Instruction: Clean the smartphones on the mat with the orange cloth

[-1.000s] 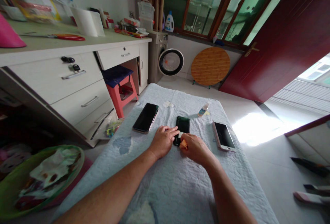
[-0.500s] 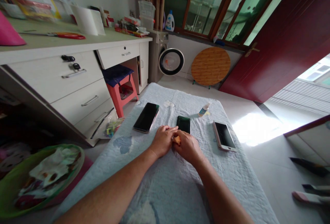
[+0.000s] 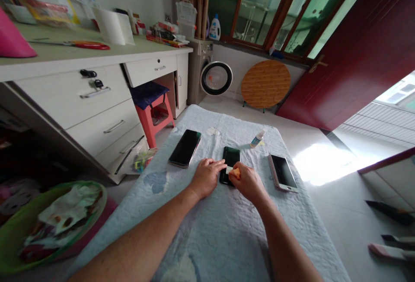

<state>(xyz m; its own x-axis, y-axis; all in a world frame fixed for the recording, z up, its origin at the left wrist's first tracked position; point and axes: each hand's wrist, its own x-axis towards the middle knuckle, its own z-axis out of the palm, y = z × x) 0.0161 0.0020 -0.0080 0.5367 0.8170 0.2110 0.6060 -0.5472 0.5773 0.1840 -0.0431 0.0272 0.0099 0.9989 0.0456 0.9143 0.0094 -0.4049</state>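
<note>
A small dark phone point(image 3: 231, 154) lies on the light blue quilted cloth point(image 3: 227, 238) between my hands. My left hand point(image 3: 206, 178) rests flat on its left side, fingers stretched out and their tips at the phone's edge. Over the phone's right half, my right hand point(image 3: 248, 181) is closed on a small orange cloth point(image 3: 236, 172), pressed to the screen. Something whitish shows beside the orange; I cannot tell what. Farther left is a larger black phone point(image 3: 185, 148), and to the right a white-framed phone point(image 3: 282, 172). A small spray bottle point(image 3: 258, 139) lies tilted beyond the middle phone.
At the left stands a white desk point(image 3: 106, 68) with drawers, and a red stool point(image 3: 155, 111) beneath it. A green-rimmed bin point(image 3: 103, 197) sits at lower left. Behind are a washing machine point(image 3: 199, 74) with its door open, a round wooden tabletop point(image 3: 266, 84) and a red door point(image 3: 324, 65).
My right hand has moved right with the orange cloth, away from my left hand, uncovering the phone's lower part. My left hand stays almost in place.
</note>
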